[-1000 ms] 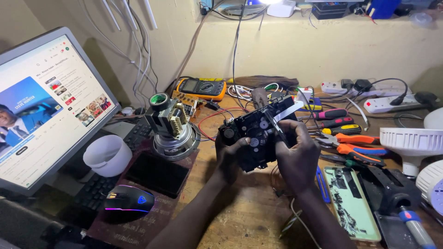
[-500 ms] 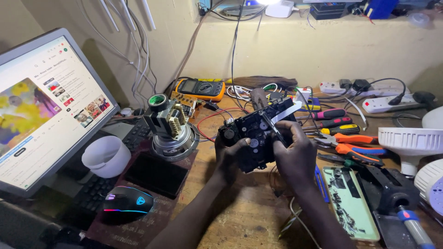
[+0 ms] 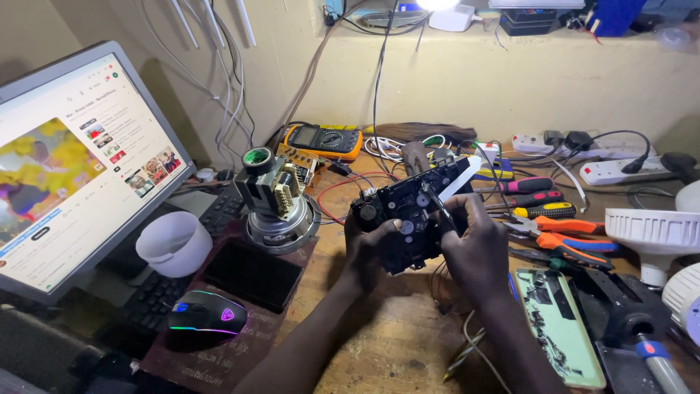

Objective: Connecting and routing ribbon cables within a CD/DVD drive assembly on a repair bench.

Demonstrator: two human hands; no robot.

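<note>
Hands stayed clamped on the black mechanism (image 3: 408, 219) at frame centre, above the tabletop (image 3: 394, 328): left hand (image 3: 364, 248) gripped its lower-left edge, right hand (image 3: 474, 244) its right side. Only the monitor (image 3: 65, 160) picture at left changed; work position held.

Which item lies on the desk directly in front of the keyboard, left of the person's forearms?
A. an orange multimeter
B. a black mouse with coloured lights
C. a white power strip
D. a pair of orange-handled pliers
B: the black mouse with glowing coloured edges sits on the dark mat just before the keyboard.
</note>
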